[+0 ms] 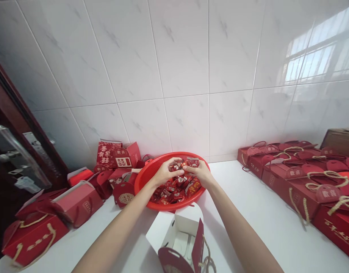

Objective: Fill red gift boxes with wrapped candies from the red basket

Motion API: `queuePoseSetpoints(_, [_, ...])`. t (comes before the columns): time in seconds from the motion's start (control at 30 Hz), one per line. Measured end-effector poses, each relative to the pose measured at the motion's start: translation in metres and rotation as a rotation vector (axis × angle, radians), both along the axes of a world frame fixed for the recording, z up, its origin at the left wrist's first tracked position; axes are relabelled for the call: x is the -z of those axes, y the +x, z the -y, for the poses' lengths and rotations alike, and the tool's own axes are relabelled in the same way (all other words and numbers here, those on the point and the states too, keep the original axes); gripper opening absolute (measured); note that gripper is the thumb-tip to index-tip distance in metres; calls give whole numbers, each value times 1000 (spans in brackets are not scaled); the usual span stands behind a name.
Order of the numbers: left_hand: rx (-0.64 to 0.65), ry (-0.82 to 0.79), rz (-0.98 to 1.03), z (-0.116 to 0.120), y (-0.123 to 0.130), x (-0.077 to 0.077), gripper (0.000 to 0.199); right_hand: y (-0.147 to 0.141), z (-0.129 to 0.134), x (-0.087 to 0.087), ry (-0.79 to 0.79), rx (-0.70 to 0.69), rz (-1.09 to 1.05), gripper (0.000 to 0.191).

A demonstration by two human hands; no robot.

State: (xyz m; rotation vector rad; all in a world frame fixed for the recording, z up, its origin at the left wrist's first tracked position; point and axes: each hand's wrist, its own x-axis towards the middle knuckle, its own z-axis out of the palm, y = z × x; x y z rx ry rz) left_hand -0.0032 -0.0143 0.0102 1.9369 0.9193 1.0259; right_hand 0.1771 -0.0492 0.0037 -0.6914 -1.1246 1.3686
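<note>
My left hand reaches over the left part of a red plastic basket, its fingers curled around a red-and-white wrapped candy. Facing it, my right hand has its fingers bent around a red candy packet, thumb toward the left hand. The fingertips of the two hands are close together and partly hide what they hold. Below them lie many wrapped candies in red, white and gold. In front of the basket, between my forearms, stands an open gift box, white inside and dark red outside, with a rope handle.
Red gift boxes, some open, crowd the white table on the left, including a rope-handled box. Rows of closed red boxes fill the right side. A brown carton stands behind them. A tiled wall bounds the back.
</note>
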Motion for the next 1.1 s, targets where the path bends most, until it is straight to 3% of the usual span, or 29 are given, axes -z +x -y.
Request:
queuePoseSetpoints(0.3, [-17, 53, -7, -12, -1, 11, 59, -3, -2, 2, -19, -6, 22, 41])
queuePoseSetpoints(0.57, [9, 72, 0, -7, 2, 5, 57, -2, -3, 4, -2, 54, -16, 41])
queuePoseSetpoints(0.9, [118, -149, 108, -5, -3, -1, 39, 3, -7, 3, -49, 154, -62, 41])
queuePoseSetpoints(1.1, [51, -35, 40, -5, 0, 0, 41, 3, -6, 3, -31, 121, -62, 40])
